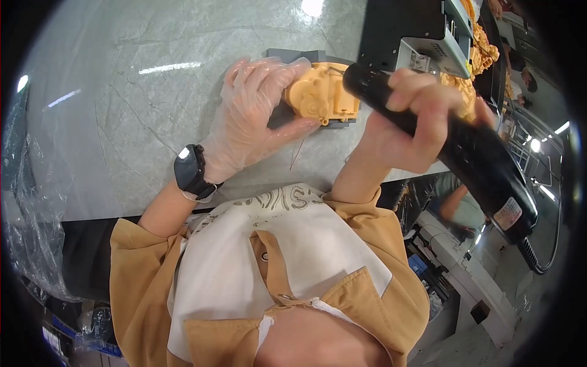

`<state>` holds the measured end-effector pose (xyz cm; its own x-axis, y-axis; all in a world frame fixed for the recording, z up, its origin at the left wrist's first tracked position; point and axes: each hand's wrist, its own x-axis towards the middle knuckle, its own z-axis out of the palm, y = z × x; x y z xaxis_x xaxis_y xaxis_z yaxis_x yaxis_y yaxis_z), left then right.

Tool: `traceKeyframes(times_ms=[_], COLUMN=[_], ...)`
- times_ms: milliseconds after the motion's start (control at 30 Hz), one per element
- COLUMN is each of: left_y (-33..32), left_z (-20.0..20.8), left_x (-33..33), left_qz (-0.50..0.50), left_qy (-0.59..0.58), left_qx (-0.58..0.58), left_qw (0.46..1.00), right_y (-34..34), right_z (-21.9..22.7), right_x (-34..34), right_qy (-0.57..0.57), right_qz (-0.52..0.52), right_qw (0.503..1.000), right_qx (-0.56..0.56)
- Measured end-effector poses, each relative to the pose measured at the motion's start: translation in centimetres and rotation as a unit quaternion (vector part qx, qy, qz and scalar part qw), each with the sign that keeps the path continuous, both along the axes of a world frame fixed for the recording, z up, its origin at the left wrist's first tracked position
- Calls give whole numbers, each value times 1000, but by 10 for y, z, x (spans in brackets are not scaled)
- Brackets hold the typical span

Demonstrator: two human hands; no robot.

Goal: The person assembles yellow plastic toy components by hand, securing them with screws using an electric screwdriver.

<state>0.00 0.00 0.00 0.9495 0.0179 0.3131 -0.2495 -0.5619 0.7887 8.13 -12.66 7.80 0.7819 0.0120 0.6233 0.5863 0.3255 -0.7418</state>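
Observation:
My left hand [260, 101], in a thin clear plastic glove, grips the left side of an orange plastic housing [321, 93]. Its fingers curl over the far edge and the thumb presses along the near edge. Under the housing is a dark grey block [296, 56], partly covered by it. My bare right hand [422, 119] is wrapped round a black power screwdriver [486, 168] with a cable at its rear end. The tool slants down toward the housing, and its front end is by the housing's upper right corner. Whether its tip touches the housing I cannot tell.
A black and metal machine [431, 52] stands at the far right of the grey table [153, 110]. Behind it several orange plastic parts [486, 49] lie heaped. Clear plastic sheeting [33, 226] hangs at the left edge. The tool's cable [555, 238] loops at the right. Other people are beyond.

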Motion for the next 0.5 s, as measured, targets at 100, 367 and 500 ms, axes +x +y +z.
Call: traceKeyframes(times_ms=[100,367,500], left_y=[-1,0,0], left_z=[-3,-5,-4], left_x=[1,2,2], left_qz=[6,9,5], left_qy=[-8,-7,-8], left_qx=[6,6,4], left_qw=[1000,1000,1000], right_y=[0,0,2], right_z=[1,1,6], right_x=[0,3,-1], right_qy=[-26,-9,-3], right_qz=[0,-2,25], right_qw=[1000,1000,1000], right_qx=[13,-10,16])
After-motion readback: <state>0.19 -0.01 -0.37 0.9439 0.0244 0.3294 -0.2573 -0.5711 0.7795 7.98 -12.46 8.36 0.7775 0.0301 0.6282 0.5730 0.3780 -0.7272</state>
